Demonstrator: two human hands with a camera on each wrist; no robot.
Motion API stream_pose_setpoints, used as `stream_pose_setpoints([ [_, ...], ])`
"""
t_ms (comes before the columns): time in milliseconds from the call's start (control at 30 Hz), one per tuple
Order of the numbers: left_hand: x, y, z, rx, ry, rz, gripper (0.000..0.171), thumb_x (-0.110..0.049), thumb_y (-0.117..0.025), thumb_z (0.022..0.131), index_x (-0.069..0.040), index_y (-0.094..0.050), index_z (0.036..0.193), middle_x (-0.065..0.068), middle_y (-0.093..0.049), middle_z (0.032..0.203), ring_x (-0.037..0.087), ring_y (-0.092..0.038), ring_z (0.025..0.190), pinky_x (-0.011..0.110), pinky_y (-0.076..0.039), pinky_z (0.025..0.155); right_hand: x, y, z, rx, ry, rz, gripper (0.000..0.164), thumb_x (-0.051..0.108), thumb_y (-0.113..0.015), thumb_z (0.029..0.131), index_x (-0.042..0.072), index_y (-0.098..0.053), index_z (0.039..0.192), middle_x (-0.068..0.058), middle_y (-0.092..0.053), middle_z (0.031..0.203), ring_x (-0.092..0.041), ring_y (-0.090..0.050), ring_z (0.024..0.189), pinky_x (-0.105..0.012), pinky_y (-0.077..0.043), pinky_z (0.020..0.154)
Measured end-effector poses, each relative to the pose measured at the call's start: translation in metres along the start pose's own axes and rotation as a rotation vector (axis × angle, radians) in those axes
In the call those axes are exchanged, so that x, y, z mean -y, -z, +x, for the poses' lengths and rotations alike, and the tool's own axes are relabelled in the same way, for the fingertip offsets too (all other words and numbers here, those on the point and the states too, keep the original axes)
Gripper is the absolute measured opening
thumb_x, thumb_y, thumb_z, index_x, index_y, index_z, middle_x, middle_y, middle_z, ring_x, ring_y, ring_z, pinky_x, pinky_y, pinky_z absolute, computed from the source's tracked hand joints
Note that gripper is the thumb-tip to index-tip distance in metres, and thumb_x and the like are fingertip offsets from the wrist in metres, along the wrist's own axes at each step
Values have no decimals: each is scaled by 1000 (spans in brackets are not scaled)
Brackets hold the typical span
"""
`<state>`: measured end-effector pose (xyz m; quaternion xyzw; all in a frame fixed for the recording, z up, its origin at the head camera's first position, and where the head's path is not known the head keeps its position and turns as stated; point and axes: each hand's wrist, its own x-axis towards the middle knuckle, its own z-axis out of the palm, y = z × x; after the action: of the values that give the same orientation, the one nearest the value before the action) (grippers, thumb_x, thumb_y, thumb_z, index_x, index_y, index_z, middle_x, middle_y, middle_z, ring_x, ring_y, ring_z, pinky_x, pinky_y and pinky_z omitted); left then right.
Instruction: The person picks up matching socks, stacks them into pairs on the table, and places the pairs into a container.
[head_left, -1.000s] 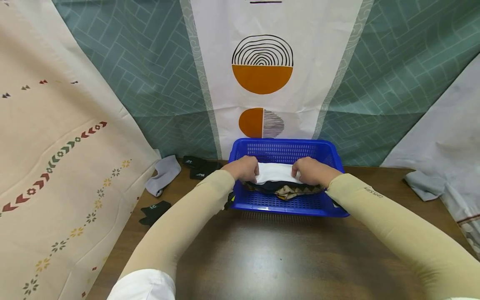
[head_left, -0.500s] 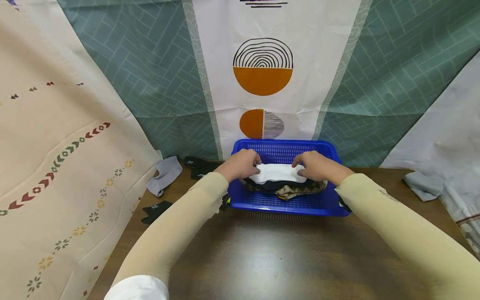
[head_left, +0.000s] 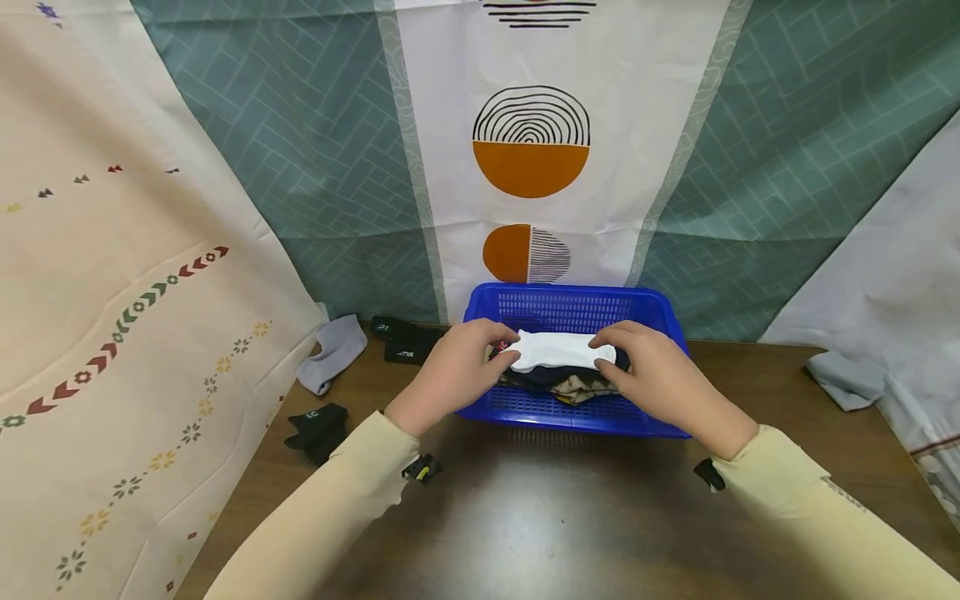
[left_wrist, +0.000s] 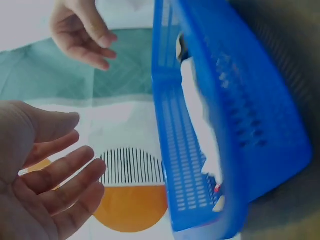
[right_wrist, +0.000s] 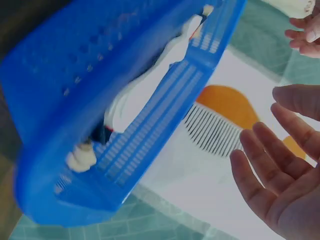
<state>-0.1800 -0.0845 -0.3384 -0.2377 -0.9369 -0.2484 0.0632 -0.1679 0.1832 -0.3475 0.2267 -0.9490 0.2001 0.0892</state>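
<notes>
A folded white sock [head_left: 558, 350] lies across a dark cloth and a tan patterned cloth [head_left: 581, 388] inside the blue plastic basket [head_left: 570, 422]. My left hand [head_left: 463, 365] is over the basket's left end, fingers relaxed and holding nothing. On the opposite side, my right hand [head_left: 660, 371] hovers with loosely bent fingers and nothing in them. From the left wrist, the left hand [left_wrist: 55, 175] shows clear of the basket wall [left_wrist: 265, 110]. The right wrist view likewise has the right hand [right_wrist: 285, 175] apart from the white sock [right_wrist: 145, 90].
Left of the basket lie a grey sock [head_left: 332, 354], black socks with white lettering [head_left: 408, 343] and another black pair [head_left: 318, 429]. A grey cloth piece [head_left: 846, 377] rests on the table's right side. A patterned curtain [head_left: 442, 167] hangs close behind the basket.
Both hands have let go of the white sock and drawn back toward the body, out over the basket's front. The sock stays on the pile in the basket.
</notes>
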Motion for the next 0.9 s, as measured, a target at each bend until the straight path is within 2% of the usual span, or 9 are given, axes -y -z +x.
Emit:
stream_pose_setpoints([
  [100,-4,-6,-19,-25,-33,-37,21,-32,-63,89,-20,-69,105,-5,-69,103,10,-63,93,28,-52,80,8,-3,-16,-49,37,7,23,24,-68,84,18,-65,107,2,-64,111,-19,-60,103,-40,-50,82],
  [233,-8,-18,-43,-19,-72,-73,21,-32,-62,89,-21,-69,105,-6,-68,104,11,-64,100,30,-51,87,19,-11,-35,-51,98,19,22,25,-69,83,21,-66,105,6,-64,107,-12,-61,100,-36,-51,83],
  [433,-16,-38,-70,4,-106,-90,19,-33,-62,89,-22,-69,104,-10,-66,100,3,-61,91,25,-51,79,30,-33,-60,-15,220,49,20,27,-71,82,26,-66,101,15,-62,103,-2,-58,100,-29,-51,84],
  [567,-17,-52,-82,64,-114,-77,19,-34,-62,90,-23,-69,103,-13,-65,96,-1,-60,89,23,-51,78,31,-46,-73,60,245,46,19,27,-71,82,27,-66,100,18,-60,100,0,-57,96,-27,-51,81],
  [733,-10,-68,-90,139,-99,-49,20,-35,-61,90,-22,-69,103,-11,-67,96,1,-61,89,24,-51,78,27,-56,-83,232,214,39,19,28,-69,83,26,-67,101,17,-60,100,-1,-58,95,-28,-51,80],
  [900,-6,-76,-94,157,-86,-28,18,-35,-62,89,-24,-69,101,-10,-67,95,0,-60,88,25,-51,77,25,-54,-87,300,211,89,20,27,-68,84,29,-65,104,18,-60,102,-1,-58,96,-28,-51,79],
])
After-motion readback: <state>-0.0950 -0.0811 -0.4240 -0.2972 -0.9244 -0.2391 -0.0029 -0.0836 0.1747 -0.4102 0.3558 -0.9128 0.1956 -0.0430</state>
